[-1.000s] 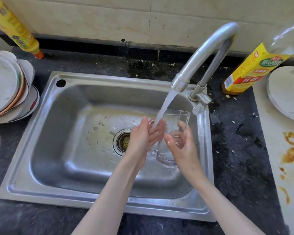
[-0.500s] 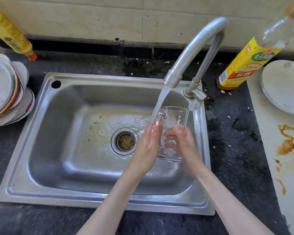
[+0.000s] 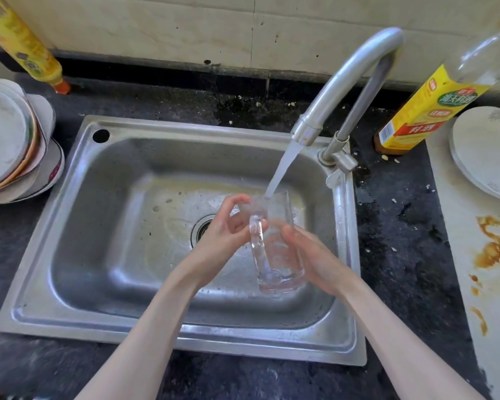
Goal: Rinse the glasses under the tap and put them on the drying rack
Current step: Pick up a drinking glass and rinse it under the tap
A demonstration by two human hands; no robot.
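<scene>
- Dark, grimy counter (image 3: 401, 255) with crumbs, a steel sink (image 3: 104, 255) set into it, beige tiled wall (image 3: 185, 27) behind. Pale board (image 3: 491, 298) on the right has brown stains.
- Stack of plates (image 3: 15, 145) left of the sink, one plate (image 3: 485, 151) on the right, a yellow-label bottle (image 3: 422, 111) by the tap (image 3: 347, 76), and another yellow bottle (image 3: 20, 44) top left.
- Glass (image 3: 277, 249), a clear mug with a handle, sits over the sink's right half, mouth tilted up under the running water (image 3: 282, 166).
- Left hand (image 3: 228, 229) has its fingers curled at the rim and handle side; right hand (image 3: 315, 258) wraps the body from the right.
- Hard to make out: the glass is see-through and blurry with water, so exact finger contact is fuzzy. Drain (image 3: 202, 226) is mostly behind the left hand. Both bottles and the plate stack are cut off by the frame.
- Versus half a second ago: the glass is turned so the handle faces the camera, and the left fingers, flat along it then, are now curled.
</scene>
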